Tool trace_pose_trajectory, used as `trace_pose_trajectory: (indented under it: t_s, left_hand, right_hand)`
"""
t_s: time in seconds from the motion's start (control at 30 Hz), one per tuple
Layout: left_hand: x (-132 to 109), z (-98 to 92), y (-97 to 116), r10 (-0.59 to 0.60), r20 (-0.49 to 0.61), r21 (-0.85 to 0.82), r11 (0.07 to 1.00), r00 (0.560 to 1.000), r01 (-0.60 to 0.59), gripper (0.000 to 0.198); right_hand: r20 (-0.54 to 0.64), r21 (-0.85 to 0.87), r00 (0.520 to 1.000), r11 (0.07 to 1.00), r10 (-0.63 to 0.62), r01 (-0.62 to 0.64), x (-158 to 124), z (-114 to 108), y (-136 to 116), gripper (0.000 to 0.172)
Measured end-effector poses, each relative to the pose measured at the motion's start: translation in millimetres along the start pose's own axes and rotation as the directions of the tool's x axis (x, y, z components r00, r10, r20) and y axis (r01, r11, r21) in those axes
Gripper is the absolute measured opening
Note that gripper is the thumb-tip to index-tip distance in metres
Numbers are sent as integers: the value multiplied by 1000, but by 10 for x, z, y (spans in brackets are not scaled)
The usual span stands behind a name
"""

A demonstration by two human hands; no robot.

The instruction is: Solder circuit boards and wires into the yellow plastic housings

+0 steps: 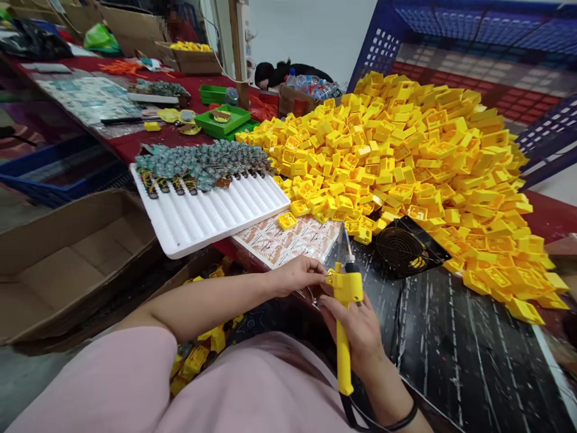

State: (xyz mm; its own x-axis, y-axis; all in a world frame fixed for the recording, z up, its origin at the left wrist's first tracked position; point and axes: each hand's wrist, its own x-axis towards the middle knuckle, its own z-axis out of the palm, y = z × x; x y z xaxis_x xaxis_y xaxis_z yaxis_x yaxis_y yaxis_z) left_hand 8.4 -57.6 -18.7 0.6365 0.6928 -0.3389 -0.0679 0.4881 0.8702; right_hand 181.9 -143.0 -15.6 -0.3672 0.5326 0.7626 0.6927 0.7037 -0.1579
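Note:
A yellow soldering gun (344,355) with a black collar and a thin metal tip pointing up and away is held in my right hand (367,337), its fingers closed around the body. My left hand (300,276) is closed in a pinch at the gun's front side, on what looks like a thin silvery wire (311,294). The wire loops down below the fingers, close to my right thumb. A black cable runs from the gun's lower end past my right wrist, which wears a black band. The fingertips of both hands nearly meet.
A large heap of yellow plastic housings (406,150) spills from a blue basket (451,15). Before it lies a black fan (408,246) on a black work surface (451,337). At left are a white foam tray (216,216) bearing small wired parts, green trays (229,123) and a cardboard box (67,258).

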Motion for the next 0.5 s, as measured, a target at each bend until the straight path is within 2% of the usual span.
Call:
trace_pose_trajectory:
  t_s: [0.07, 0.13, 0.2, 0.27, 0.37, 0.43, 0.5]
  left_hand:
    - [-34, 2, 15, -39, 25, -53, 998, 999, 40, 54]
    - [-87, -13, 33, -39, 21, -115, 993, 999, 41, 53]
    - [-136, -38, 43, 33, -54, -155, 987, 998, -41, 52]
    - [-165, -53, 41, 150, -168, -115, 979, 974, -170, 51]
    - [-169, -7, 19, 325, -229, 106, 945, 918, -308, 43]
    - [-147, 75, 2, 398, -198, 185, 913, 896, -364, 39]
    - [-105, 175, -8, 419, -183, 119, 907, 889, -403, 40]
  right_hand:
    - [-107, -15, 992, 997, 73, -75, 4, 13, 31, 34]
    - [-220, -20, 958, 981, 186, -195, 2, 14, 65, 38]
    - [-292, 7, 905, 947, 310, -322, 1, 7, 98, 39]
    - [-335, 86, 837, 899, 432, -429, 3, 5, 121, 42]
    - [-310, 303, 749, 808, 586, -506, 8, 24, 114, 40]
    - [-260, 376, 731, 764, 631, -525, 0, 46, 85, 40]
    - [-232, 384, 730, 750, 643, -539, -16, 69, 53, 41]
